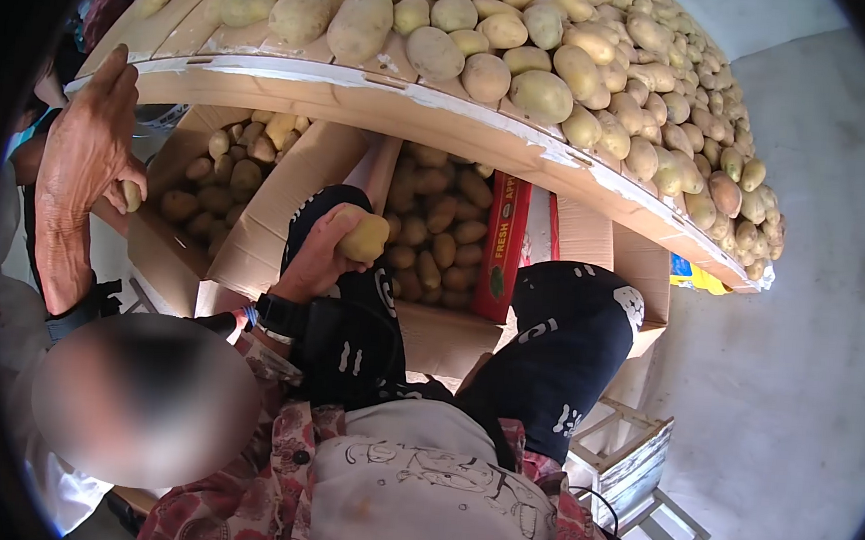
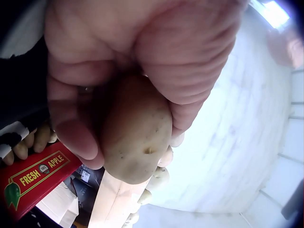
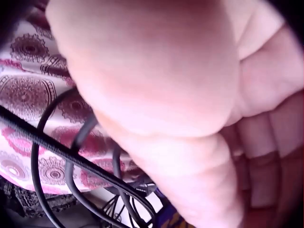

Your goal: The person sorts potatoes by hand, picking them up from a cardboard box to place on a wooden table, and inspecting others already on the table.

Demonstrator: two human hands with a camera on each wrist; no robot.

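Observation:
In the head view my left hand (image 1: 305,261) holds a pale yellow potato (image 1: 364,239) above my knee, near the boxes. Close up in the left wrist view, the thumb and fingers grip the potato (image 2: 137,142) from either side, its lower end showing a small eye. My right hand (image 3: 156,90) shows only in the right wrist view, its fingers loosely curled and nothing visible in them. It lies beside a patterned shirt (image 3: 28,90) and black cables (image 3: 85,161).
Many potatoes (image 1: 359,24) are heaped on a cardboard-edged table (image 1: 315,91). Below stand a cardboard box (image 1: 167,262) of potatoes and another with a red "FRESH APPLE" panel (image 1: 499,250). At left, another person's hand (image 1: 90,146) holds a small potato (image 1: 132,195). A wooden stool (image 1: 630,454) stands right.

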